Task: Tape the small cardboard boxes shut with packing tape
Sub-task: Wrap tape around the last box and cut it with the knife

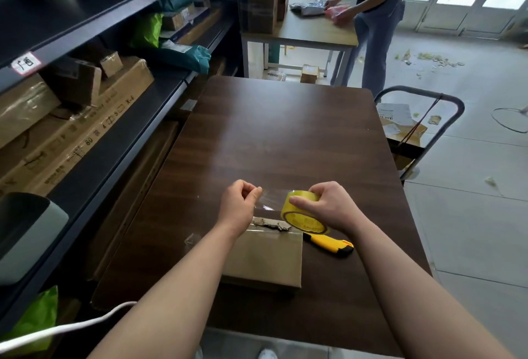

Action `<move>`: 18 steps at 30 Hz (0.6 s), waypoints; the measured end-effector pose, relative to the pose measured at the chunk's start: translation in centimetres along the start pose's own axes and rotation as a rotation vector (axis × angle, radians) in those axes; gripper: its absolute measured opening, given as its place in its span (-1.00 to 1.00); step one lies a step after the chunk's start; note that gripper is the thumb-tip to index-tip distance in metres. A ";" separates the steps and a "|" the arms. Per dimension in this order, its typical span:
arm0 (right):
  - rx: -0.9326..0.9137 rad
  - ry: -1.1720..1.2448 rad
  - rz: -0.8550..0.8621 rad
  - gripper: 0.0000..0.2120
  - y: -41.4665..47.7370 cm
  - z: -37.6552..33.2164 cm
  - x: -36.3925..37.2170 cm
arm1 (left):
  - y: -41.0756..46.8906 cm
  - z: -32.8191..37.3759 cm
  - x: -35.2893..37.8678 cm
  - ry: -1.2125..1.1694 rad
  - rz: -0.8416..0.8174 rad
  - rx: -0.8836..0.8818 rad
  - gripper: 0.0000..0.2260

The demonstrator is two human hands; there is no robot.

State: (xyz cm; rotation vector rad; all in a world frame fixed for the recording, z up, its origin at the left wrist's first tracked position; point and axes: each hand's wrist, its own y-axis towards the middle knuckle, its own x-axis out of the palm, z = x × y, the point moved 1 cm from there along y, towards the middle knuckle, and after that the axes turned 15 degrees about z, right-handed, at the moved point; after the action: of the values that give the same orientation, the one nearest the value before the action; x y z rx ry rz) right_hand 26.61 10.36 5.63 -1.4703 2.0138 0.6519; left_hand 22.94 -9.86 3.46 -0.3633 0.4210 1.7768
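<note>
Through the head camera, my left grip (240, 204) pinches the free end of the clear tape strip (271, 200). My right grip (323, 205) is curled round the yellow packing tape roll (297, 215), and both are held above the counter (285, 130). The small cardboard box (268, 258) lies flat below my left wrist, its far edge torn and ragged. A yellow utility knife (331, 243) lies just beside it. I judge the stretched strip could twist, fold onto itself or cling to my fingers, then land crooked over that rough edge.
</note>
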 end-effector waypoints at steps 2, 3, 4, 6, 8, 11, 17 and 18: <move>0.004 -0.082 -0.016 -0.54 -0.2 0.6 -0.3 | -0.1 -0.6 0.0 0.014 -0.019 -0.006 -0.87; 0.006 -0.124 -0.016 -0.54 -0.2 1.0 -0.6 | -0.1 -0.8 -0.1 0.029 -0.027 -0.006 -0.88; 0.010 -0.156 -0.010 -0.52 -0.3 1.4 -0.9 | 0.0 -1.0 -0.1 0.045 -0.033 -0.005 -0.88; 0.033 -0.169 -0.011 -0.49 -0.4 2.2 -1.0 | -0.1 -1.4 -0.1 0.078 -0.043 0.007 -0.88; 0.061 -0.167 -0.023 -0.49 -0.8 3.1 -0.9 | -0.1 -1.8 0.1 0.125 -0.056 0.027 -0.88; 0.090 -0.208 -0.027 -0.50 -1.1 4.8 -1.4 | 0.7 -3.4 -0.6 0.230 -0.039 0.019 -0.87; 0.148 -0.277 -0.093 -0.59 -1.1 7.0 -1.1 | 1.3 -5.2 -0.6 0.276 -0.087 -0.012 -0.87; 0.149 -0.296 -0.100 -0.61 -0.9 7.1 -0.9 | 1.2 -5.3 -0.4 0.274 -0.086 -0.015 -0.87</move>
State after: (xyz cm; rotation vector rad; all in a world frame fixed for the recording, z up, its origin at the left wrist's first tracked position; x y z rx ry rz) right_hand 28.80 15.53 1.02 -1.2948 1.7129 0.6232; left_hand 22.00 -12.93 -0.92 -0.6302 0.5771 1.6521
